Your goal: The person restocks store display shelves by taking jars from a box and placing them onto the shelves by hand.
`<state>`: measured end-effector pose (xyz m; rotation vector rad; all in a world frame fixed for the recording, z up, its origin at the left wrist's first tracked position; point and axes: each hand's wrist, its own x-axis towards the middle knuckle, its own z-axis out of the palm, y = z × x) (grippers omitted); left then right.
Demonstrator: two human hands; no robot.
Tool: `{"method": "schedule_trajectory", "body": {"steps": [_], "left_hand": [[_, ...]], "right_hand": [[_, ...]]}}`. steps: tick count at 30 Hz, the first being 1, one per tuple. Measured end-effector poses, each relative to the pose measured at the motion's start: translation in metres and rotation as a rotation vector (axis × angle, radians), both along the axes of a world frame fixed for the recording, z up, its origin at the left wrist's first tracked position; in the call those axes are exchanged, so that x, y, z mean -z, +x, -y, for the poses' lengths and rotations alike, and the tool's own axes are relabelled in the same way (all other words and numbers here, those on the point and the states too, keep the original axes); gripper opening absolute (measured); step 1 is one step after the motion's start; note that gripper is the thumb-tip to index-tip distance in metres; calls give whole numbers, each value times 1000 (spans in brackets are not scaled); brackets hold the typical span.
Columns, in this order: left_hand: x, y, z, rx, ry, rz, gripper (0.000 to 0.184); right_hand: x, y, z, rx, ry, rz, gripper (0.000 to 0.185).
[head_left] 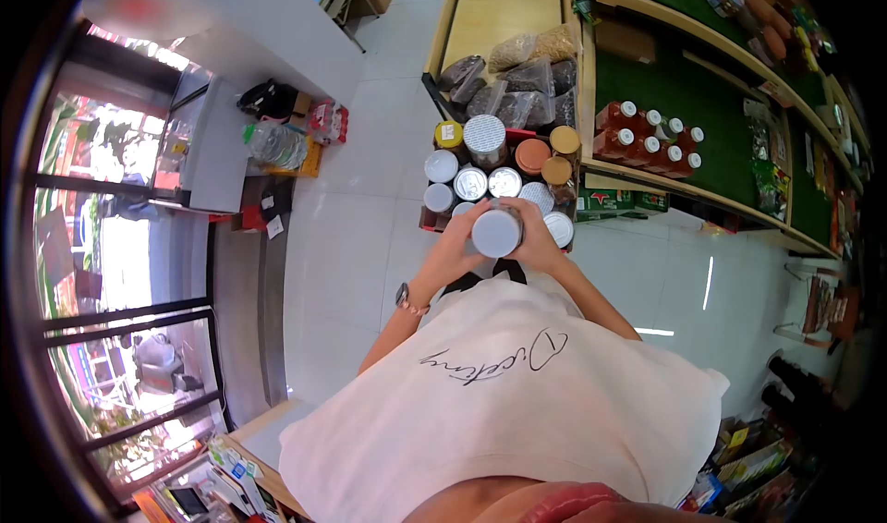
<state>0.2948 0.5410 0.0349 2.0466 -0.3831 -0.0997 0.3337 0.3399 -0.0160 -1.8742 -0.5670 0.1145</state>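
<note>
In front of my chest I hold a jar (497, 234) with a pale grey-white lid, seen from above. My left hand (455, 250), with a watch and a beaded bracelet at its wrist, is closed around the jar's left side. Around the right side curls my right hand (536, 237). The jar's body is mostly hidden by its lid and my fingers. Just beyond my hands stands a box (429, 220) packed with several lidded jars. Among them are a tall jar with a patterned lid (485, 135), an orange-lidded jar (532, 156) and a yellow-lidded jar (448, 135).
Behind the box, bags of dark dried goods (527, 107) lie on a wooden display table (508, 6). To the right, red bottles with white caps (637, 144) stand on a green shelf (684, 89). A large plastic bottle (275, 146) sits at the left, near windows.
</note>
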Motion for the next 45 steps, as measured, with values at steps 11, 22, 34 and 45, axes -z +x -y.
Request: {"method": "schedule_trajectory", "body": {"steps": [11,22,34,45], "left_hand": [[55,145,18,597,-68,-185,78],[83,215,38,948,117,-84,74],[121,217,49,1062,81,-63,75],[128,197,24,891,145,-198,80]], "right_hand": [[40,32,14,406,-93,-39,87],[86,34,-15,836,-20,-99,87],[97,20,-22,989,-112,-56,86],[108,23,-17,902,-36,-163,107]]}}
